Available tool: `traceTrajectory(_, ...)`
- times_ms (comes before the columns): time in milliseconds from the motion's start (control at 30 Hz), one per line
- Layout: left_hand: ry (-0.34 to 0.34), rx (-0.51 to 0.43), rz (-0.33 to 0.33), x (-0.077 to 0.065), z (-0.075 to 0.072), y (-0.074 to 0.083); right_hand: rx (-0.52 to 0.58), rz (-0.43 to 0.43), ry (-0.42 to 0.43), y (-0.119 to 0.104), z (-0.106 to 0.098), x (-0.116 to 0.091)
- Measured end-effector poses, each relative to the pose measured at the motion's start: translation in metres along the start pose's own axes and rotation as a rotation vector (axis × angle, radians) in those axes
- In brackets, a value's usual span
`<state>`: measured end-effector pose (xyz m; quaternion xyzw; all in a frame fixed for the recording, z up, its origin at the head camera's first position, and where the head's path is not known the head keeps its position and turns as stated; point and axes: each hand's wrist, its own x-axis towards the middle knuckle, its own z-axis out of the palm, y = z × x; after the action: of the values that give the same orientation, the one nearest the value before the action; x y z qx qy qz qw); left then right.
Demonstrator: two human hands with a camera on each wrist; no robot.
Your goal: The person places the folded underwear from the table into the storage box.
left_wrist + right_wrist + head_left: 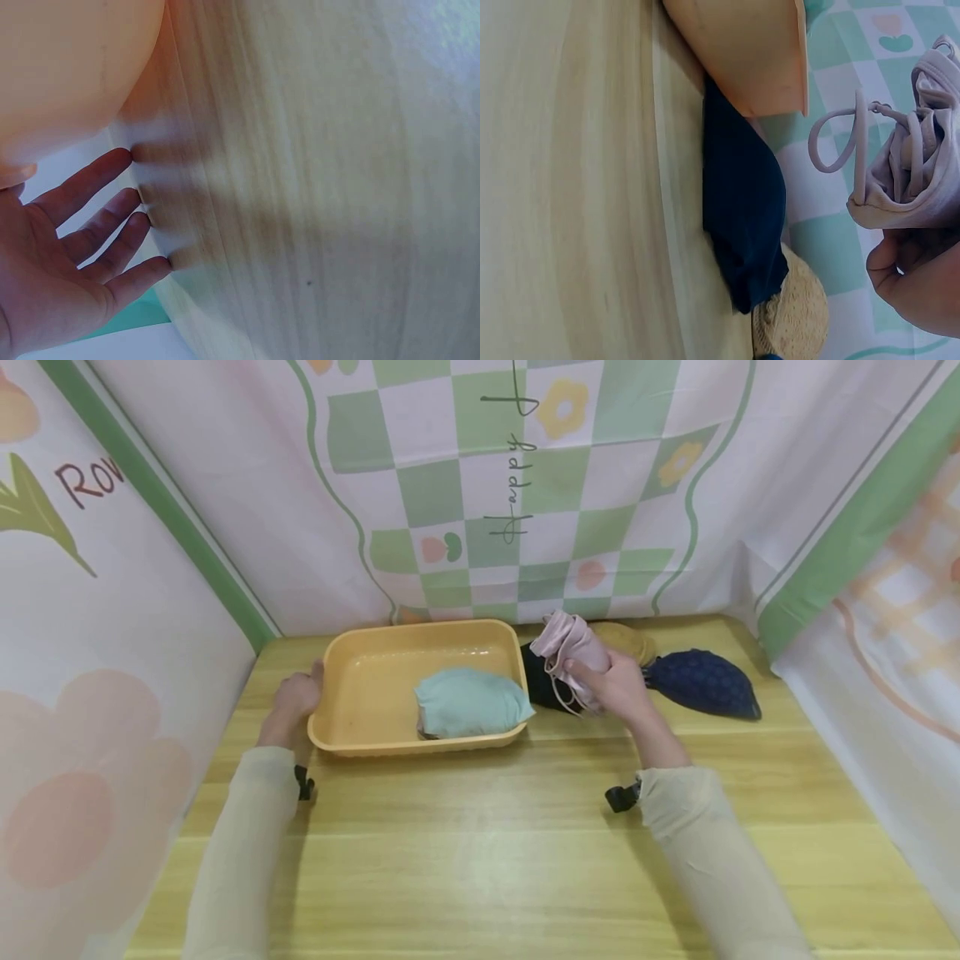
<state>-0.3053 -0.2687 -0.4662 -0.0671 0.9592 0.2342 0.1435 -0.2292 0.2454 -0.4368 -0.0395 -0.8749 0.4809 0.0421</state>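
Your right hand (626,689) grasps the pink pouch (581,652) between thumb and fingers, above the table (480,843). The tray (360,685) lies just left of the pouch, whose long axis slants away from you and leftward. Your left hand (296,695), fingers extended and ungripped, is at the tray's left end, well apart from the pouch.

- Blocked just right of the left hand (295,697) by yellow tray (363,693)
- Obstructed left and right of the right hand (621,687) by black pouch (537,678), navy pouch (703,685)
- Passable nearer than both, across worktop (465,852)
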Motion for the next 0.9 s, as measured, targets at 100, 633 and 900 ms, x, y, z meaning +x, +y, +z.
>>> traceTrajectory(100,-0.001,0.007,0.005,0.000,0.000,0.000,0.010,-0.008,-0.001,-0.004,0.003,0.002)
traceTrajectory(633,-0.005,0.009,-0.015,0.000,-0.001,0.002,0.077,-0.043,-0.023,-0.026,0.018,0.013)
traceTrajectory(900,-0.002,0.003,-0.001,0.000,0.000,0.000,0.048,-0.069,-0.017,-0.036,0.031,0.022)
